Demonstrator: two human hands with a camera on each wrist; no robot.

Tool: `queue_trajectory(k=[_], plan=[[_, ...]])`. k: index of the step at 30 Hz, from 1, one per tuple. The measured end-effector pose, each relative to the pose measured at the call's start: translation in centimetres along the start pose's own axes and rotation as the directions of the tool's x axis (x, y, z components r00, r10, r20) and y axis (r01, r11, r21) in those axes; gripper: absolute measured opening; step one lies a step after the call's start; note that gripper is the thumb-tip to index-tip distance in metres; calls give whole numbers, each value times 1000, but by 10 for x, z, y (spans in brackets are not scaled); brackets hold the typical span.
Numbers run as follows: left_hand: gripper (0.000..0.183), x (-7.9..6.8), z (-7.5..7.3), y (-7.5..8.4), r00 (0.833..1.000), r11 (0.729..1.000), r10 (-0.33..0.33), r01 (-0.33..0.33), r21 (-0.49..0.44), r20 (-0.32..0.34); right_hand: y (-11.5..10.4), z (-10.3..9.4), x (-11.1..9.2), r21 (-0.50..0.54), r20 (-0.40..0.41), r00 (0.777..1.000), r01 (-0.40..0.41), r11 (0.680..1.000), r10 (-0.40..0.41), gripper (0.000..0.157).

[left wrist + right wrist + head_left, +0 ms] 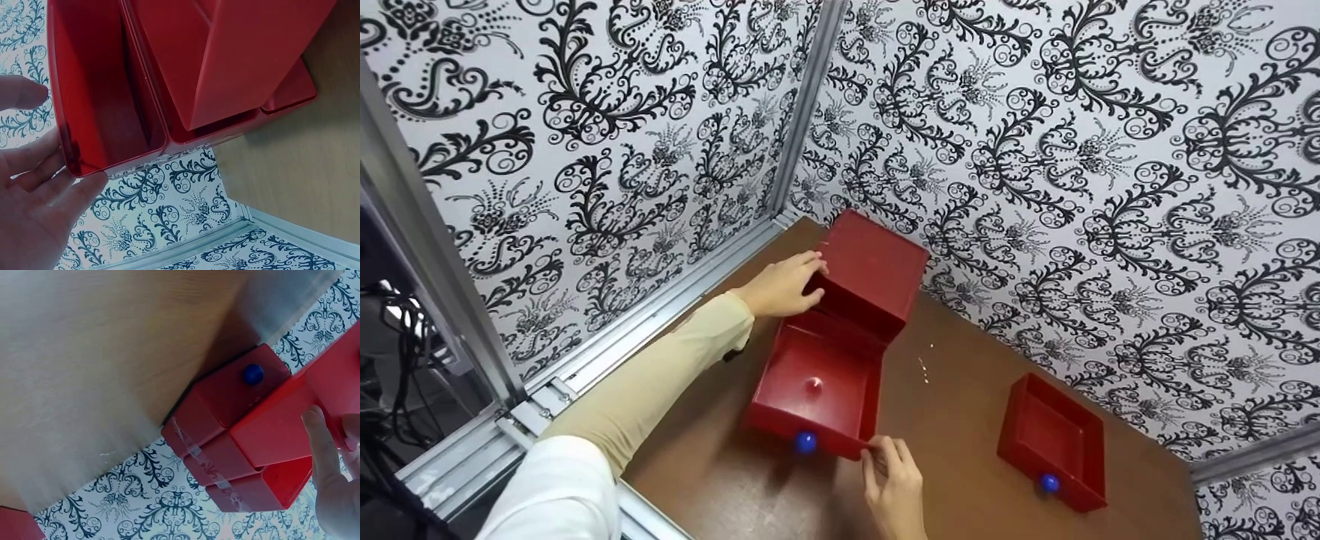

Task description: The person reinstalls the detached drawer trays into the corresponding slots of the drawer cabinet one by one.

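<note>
A red cabinet [874, 262] of stacked, taped-together compartments stands near the back corner. From its middle level a red drawer [821, 360] with a blue knob [805, 442] is pulled far out. My right hand [894, 480] pinches the drawer's front right corner between thumb and fingers; its index finger lies along the side wall in the right wrist view. My left hand [784, 285] rests against the cabinet's upper left edge, fingers extended, at the open top compartment [101, 67]. A lower drawer with its own blue knob [253, 374] sits closed beneath.
A second red drawer [1054, 424] with a blue knob [1049, 483] lies apart on the brown tabletop [960, 420] at the right. Patterned walls [1035, 150] rise behind and to the left, with metal rails [660, 322] along the table's left edge.
</note>
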State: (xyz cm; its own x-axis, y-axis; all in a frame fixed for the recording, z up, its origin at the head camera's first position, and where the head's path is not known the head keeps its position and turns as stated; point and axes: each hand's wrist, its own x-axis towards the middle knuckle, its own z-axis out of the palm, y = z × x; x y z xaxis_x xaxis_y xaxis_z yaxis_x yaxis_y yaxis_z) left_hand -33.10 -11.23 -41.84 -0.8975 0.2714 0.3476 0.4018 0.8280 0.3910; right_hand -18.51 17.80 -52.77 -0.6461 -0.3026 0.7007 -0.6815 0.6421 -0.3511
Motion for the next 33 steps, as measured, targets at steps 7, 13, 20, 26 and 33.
queue_trajectory(k=[7,13,20,26,33], plan=[[29,-1,-3,0,1000,999,4,-5,-46,-15,2,1,7,11,36,998,-48,999,47,16],[33,-1,-5,2,1000,999,0,1,-45,6,0,3,9,-25,38,999,-38,999,39,17],[43,0,-5,0,998,999,-22,24,-42,54,-4,3,13,-55,51,997,-46,997,48,18],[42,1,-4,-1,999,999,9,-7,-38,48,-6,4,14,-95,66,997,-27,995,33,16],[42,1,-5,0,999,999,5,-3,-33,32,-7,6,18,-117,49,999,-4,993,10,16]])
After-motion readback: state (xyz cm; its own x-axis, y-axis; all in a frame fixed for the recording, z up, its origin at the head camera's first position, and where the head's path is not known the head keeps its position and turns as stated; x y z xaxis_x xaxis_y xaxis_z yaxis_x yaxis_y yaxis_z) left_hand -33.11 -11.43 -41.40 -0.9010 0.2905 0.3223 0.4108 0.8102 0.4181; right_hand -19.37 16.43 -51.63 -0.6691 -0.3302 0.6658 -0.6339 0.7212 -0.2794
